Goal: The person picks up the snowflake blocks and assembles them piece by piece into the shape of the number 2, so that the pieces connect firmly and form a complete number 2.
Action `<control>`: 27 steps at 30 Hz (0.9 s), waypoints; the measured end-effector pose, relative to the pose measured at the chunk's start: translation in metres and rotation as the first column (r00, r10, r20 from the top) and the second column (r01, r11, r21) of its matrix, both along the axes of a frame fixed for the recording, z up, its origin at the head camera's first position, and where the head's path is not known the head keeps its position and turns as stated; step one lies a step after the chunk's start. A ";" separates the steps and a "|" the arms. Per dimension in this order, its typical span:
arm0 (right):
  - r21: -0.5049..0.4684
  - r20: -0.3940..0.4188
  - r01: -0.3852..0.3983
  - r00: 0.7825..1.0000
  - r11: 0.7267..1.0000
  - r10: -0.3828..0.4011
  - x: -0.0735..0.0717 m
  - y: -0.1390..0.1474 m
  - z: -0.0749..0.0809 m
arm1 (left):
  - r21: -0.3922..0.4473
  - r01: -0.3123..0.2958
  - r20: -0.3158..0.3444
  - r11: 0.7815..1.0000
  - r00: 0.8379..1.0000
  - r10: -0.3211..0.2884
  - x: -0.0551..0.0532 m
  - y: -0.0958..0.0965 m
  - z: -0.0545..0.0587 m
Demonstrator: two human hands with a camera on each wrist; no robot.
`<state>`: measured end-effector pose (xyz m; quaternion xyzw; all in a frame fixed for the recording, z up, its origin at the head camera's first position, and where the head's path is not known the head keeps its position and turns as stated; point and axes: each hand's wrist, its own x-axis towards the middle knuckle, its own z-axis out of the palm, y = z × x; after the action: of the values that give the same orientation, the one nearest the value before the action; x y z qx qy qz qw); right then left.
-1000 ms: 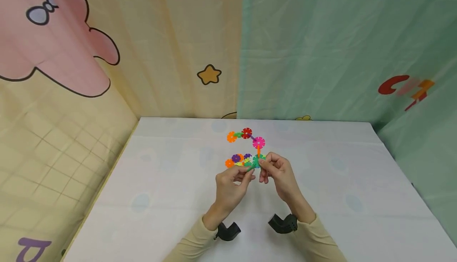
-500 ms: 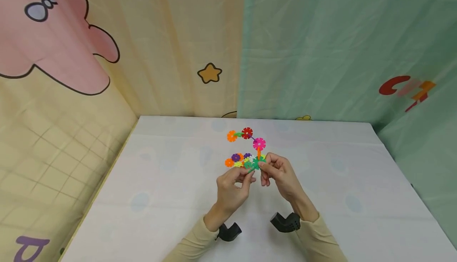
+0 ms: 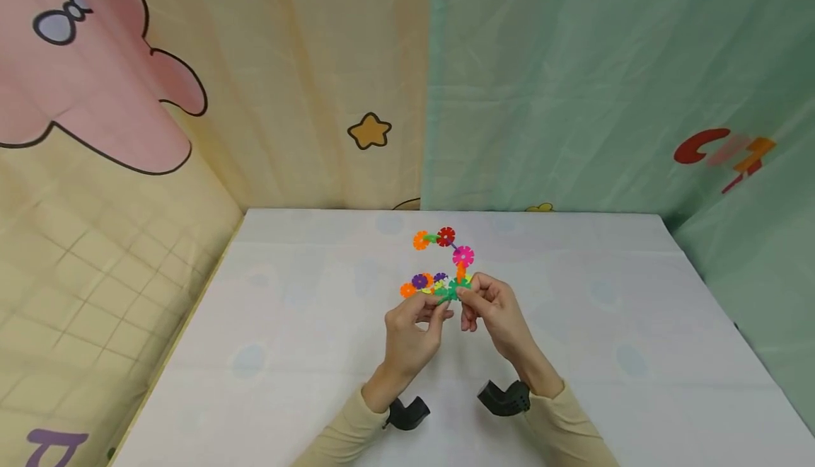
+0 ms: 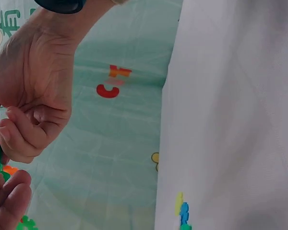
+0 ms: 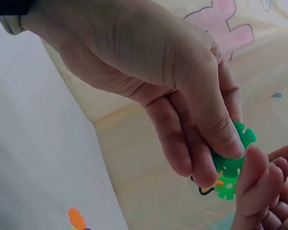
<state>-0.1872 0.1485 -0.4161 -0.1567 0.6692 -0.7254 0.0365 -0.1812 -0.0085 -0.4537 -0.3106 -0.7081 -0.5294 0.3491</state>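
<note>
A person in pale sleeves works with bare hands over a white-covered table (image 3: 318,368), a small green disc pinched in the fingers of each hand. The left hand (image 3: 410,329) grips its left green disc (image 3: 443,298) between thumb and finger, the edge of the piece jutting past the fingertips toward the other hand. The right hand (image 3: 503,311) pinches its right green disc (image 3: 454,287), which sits just off the thumb tip. The two discs meet between the hands; whether their slots are interlocked cannot be told, as fingers cover much of both.

Beyond the right disc, a chain of notched pieces curves away and leftward: an orange piece (image 3: 461,271), a pink disc (image 3: 463,256), a purple piece seen edge-on, a red disc (image 3: 446,236), a light green piece (image 3: 431,238) and, at its end, an orange disc (image 3: 421,240). Whether the chain touches the tabletop is unclear.

A loose cluster of orange, purple, yellow and white discs (image 3: 419,281) lies on the table just past the left hand's fingers. Each wrist bears a black mount (image 3: 409,413). Behind the table hang a cream curtain (image 3: 299,85) printed with a star and a green curtain (image 3: 547,85).
</note>
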 end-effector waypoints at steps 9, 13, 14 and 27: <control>0.027 -0.007 -0.017 1.000 1.000 0.017 -0.002 -0.003 0.001 | -0.004 -0.017 -0.026 1.000 1.000 0.017 -0.002 -0.003 0.000; 0.021 0.016 0.041 0.999 0.999 -0.041 -0.001 -0.005 0.000 | 0.042 0.017 0.067 0.999 0.998 -0.019 0.002 0.000 0.011; 0.022 0.016 0.061 0.998 0.998 -0.061 -0.001 -0.005 0.000 | 0.045 0.018 0.098 0.999 0.995 -0.023 0.003 0.000 0.015; -0.023 0.033 0.139 0.990 0.990 -0.138 0.003 -0.006 0.000 | 0.255 0.071 0.436 0.964 0.882 -0.180 0.011 -0.009 0.037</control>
<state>-0.1841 0.1427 -0.4162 -0.0990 0.6686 -0.7370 -0.0055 -0.1703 -0.0175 -0.4171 -0.1805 -0.6817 -0.6879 0.1718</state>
